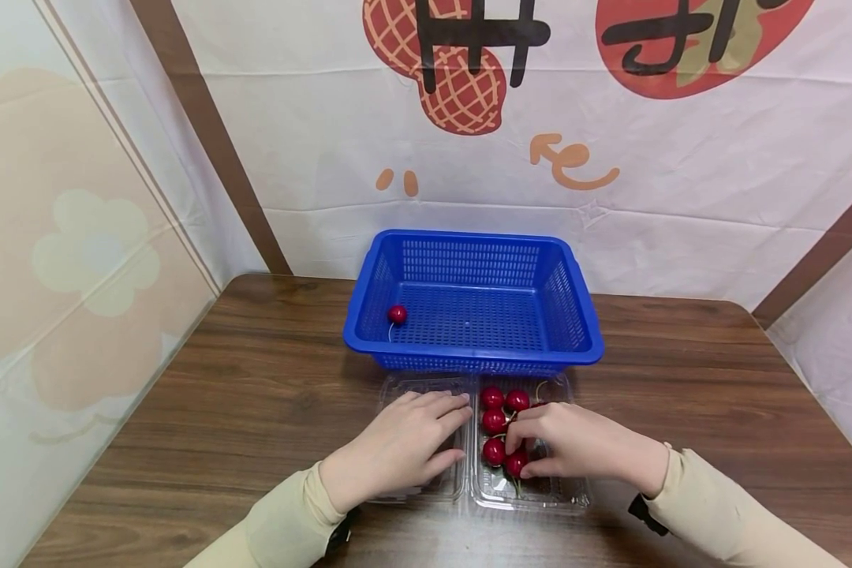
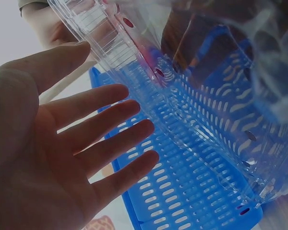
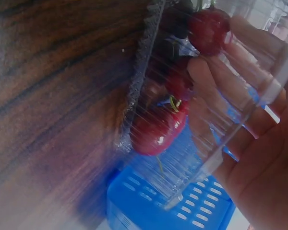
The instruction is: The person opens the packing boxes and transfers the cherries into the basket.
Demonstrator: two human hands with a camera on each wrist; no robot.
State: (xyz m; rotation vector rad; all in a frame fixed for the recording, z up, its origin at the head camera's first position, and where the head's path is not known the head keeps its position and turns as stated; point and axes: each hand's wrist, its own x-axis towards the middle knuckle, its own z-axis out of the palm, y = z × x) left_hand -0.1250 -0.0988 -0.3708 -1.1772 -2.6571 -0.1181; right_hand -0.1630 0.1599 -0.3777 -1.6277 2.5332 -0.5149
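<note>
Over on the near left, the left hand (image 1: 405,442) is over one half of a clear clamshell (image 1: 431,382), fingers spread; can't tell from where I'm standing if it's pressing down. Just past it, at the far left inside the blue basket (image 1: 468,356), sits one lone cherry (image 1: 397,315). Moving right, the right hand (image 1: 571,442) is down in the other half, thumb and finger looking like they're pinching a cherry (image 1: 516,463) at the near end. IMO go light on the squeeze, ease it clear so no stems snag, lift straight up, and let the left hand steady the plastic. As for looks: the basket one's round and shiny with a thin pale stem; the other cherries (image 1: 493,420) are deep red and glossy, bunched together, with some greenish-yellow stems tangled between.
</note>
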